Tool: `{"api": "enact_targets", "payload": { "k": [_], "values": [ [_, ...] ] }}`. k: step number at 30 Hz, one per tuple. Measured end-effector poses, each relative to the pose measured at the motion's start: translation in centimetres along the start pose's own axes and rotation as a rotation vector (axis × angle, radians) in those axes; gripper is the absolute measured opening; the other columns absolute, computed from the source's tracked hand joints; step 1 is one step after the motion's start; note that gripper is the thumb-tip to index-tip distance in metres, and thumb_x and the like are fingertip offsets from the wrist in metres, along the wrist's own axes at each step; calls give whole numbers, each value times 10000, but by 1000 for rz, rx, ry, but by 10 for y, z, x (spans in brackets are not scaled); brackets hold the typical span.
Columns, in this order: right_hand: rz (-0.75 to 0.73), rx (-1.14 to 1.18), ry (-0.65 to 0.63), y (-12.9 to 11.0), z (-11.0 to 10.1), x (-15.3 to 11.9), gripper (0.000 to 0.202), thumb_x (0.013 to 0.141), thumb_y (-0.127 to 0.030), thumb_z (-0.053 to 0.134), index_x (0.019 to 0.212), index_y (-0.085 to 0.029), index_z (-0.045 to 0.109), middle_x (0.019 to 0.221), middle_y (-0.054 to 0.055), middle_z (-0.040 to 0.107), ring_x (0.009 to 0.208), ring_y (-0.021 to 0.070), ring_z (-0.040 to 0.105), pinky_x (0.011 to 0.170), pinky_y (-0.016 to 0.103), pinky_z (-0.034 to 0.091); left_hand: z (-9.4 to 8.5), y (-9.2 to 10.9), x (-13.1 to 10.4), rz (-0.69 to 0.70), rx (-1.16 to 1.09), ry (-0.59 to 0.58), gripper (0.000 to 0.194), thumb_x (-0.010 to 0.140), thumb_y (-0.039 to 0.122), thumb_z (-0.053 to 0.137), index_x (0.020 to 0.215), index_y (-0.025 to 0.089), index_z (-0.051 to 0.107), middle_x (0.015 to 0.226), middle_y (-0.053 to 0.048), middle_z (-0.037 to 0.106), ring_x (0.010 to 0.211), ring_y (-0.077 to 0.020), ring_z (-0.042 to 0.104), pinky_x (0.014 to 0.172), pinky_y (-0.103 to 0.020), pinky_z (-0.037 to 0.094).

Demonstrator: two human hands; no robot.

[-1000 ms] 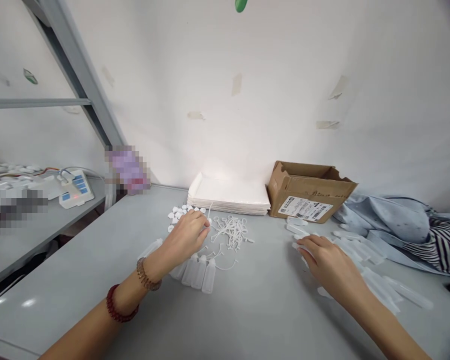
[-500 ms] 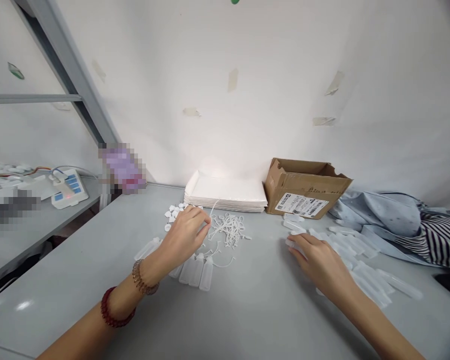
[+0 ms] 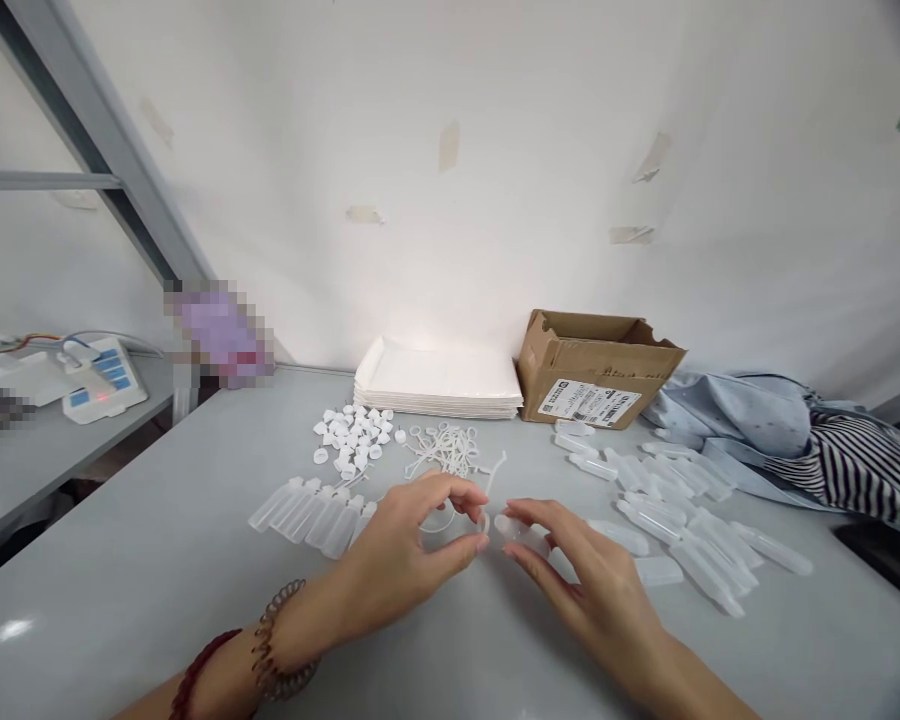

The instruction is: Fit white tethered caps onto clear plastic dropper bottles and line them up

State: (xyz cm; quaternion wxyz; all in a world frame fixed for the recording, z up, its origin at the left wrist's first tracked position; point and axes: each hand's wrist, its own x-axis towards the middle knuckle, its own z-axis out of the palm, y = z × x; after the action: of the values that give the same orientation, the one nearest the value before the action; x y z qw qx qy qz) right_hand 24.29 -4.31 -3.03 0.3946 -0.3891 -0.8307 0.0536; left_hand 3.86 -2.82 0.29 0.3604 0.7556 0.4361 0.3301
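Note:
Between thumb and fingers, my left hand (image 3: 412, 550) pinches a thin white plastic strap (image 3: 496, 474) with a ring at its end. Facing it, my right hand (image 3: 592, 565) grips a translucent plastic bottle (image 3: 523, 535), its neck toward the ring with a small gap between. Behind my left hand lies a heap of white looped straps (image 3: 450, 447), and farther left a pile of white caps (image 3: 352, 437). A row of bottles (image 3: 307, 512) lies left of my left wrist, partly hidden by the hand. Many loose bottles (image 3: 690, 520) are scattered right of my right hand.
A stack of white trays (image 3: 439, 380) stands against the wall beside an open cardboard box (image 3: 596, 370). Blue and striped cloth (image 3: 780, 430) lies at the right, near a black object (image 3: 881, 560). A power strip (image 3: 105, 380) sits on the left-hand table.
My left hand has come right and nearer with the strap. My right hand has moved left with a bottle, so both hands now nearly meet. The camera view has shifted slightly.

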Motion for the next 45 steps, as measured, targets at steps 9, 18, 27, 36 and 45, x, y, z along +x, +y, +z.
{"api": "enact_targets", "payload": {
  "k": [9, 18, 27, 36, 45],
  "values": [
    [-51, 91, -20, -6, 4, -3, 260, 944, -156, 468, 1203, -177, 475, 1011, 86, 673, 868, 141, 663, 734, 224, 569, 4, -2, -2, 19, -44, -17, 113, 796, 188, 639, 903, 221, 654, 860, 7, 673, 839, -169, 604, 786, -304, 457],
    [-177, -66, 63, -7, 5, -8, 312, 909, -65, 491, 1215, -119, 506, 1027, 125, 678, 960, 174, 656, 802, 264, 565, 6, -2, -2, 125, -56, 26, 106, 798, 160, 636, 890, 206, 660, 828, 9, 670, 801, -152, 597, 739, -278, 466],
    [-176, -48, 86, -4, 4, -4, 279, 892, -67, 510, 1165, -108, 541, 993, 125, 680, 919, 180, 660, 763, 260, 568, 4, -5, -1, 185, -95, 44, 139, 800, 151, 633, 920, 208, 675, 858, -9, 687, 824, -163, 616, 757, -286, 482],
    [-252, -74, 167, -10, 0, 1, 248, 861, -33, 520, 1089, -104, 585, 912, 123, 693, 834, 173, 680, 661, 222, 558, 10, -5, -3, 237, -115, 60, 137, 782, 139, 660, 898, 210, 666, 856, -17, 688, 836, -174, 620, 772, -300, 504],
    [-261, -141, 102, 1, 7, -9, 313, 876, -41, 460, 1145, -149, 579, 961, 120, 679, 877, 155, 667, 627, 190, 541, 9, -5, -2, 272, -91, 49, 147, 772, 104, 657, 880, 204, 658, 829, -15, 673, 819, -169, 601, 755, -287, 491]
  ]
}}
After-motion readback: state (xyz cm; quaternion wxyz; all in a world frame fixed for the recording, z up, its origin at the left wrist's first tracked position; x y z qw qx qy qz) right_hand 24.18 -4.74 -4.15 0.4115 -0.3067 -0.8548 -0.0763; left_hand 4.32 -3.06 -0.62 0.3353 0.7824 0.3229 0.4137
